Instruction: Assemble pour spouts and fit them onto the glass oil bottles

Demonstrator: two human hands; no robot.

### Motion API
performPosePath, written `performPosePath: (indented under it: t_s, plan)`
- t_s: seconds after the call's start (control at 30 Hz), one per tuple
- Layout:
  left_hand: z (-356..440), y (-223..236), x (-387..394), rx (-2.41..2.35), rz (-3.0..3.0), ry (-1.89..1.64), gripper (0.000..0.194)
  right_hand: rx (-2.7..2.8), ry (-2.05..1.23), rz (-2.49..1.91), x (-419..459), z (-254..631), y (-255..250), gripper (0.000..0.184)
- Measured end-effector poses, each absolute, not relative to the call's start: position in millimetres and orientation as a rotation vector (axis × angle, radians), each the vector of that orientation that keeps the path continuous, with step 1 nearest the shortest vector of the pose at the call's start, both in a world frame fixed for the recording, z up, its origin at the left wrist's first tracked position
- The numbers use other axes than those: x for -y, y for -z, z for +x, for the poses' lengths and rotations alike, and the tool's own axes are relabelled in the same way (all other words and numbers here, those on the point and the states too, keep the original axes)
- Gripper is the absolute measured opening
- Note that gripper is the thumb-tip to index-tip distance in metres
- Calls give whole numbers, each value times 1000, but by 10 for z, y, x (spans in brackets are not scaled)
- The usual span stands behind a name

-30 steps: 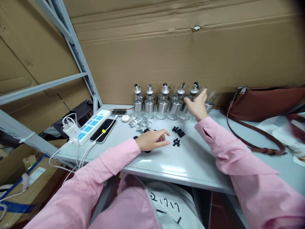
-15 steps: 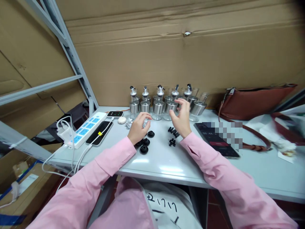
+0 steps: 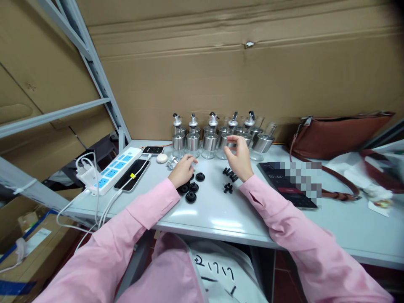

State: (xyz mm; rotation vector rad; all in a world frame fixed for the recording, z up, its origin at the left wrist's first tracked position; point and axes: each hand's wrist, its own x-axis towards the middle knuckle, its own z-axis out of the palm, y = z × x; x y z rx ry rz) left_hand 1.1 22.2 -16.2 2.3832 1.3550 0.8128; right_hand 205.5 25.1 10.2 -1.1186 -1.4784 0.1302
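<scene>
My left hand (image 3: 183,171) hovers low over the left of the table, fingers loosely bent and apart, and nothing shows in it. Beneath and beside it lie several round black stoppers (image 3: 191,197); some are partly covered by the hand. Clear and silvery pourer parts (image 3: 173,163) lie just behind its knuckles. My right hand (image 3: 239,157) is raised before the bottles, thumb and fingers apart with a gap between them. Small black tubes (image 3: 229,173) and little black caps (image 3: 228,188) lie to its left. Several glass bottles with steel sleeves (image 3: 210,142) stand behind, the front ones topped with pourers.
On the left are a white power strip (image 3: 102,184), a charging phone (image 3: 132,176), a small black device (image 3: 153,150) and a white round case (image 3: 162,158). At right lie a phone showing a timer (image 3: 284,185) and a brown bag (image 3: 337,136). Cardboard (image 3: 202,71) backs the table.
My left hand has lowered slightly and shifted left toward the black stoppers, uncovering more of the pourer parts. My right hand has dipped a little, its fingers curling somewhat more.
</scene>
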Motion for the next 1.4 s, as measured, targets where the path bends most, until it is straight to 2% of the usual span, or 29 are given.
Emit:
performPosePath:
  t_s: [0.2,0.43,0.7,1.0,1.17,1.4]
  plan:
    - [-9,214,-278,-1305,2396,-892,38,1494,-107,-1115,-251,2066,-96,25]
    - [-17,218,-285,-1404,2228,-783,48,1519,-125,-1115,-235,2075,-88,24]
    - [-33,213,-294,-1292,2303,-983,55,1560,-100,-1099,-218,2079,-75,25]
    - [31,66,-159,-1198,2350,-1201,41,1557,-87,-1067,-181,2060,-89,21]
    - [112,0,-20,-1015,2435,-1389,29,1664,-288,-1031,-93,1980,-80,13]
    - [176,5,122,-897,2427,-1554,22,1856,-510,-985,50,1847,-88,18]
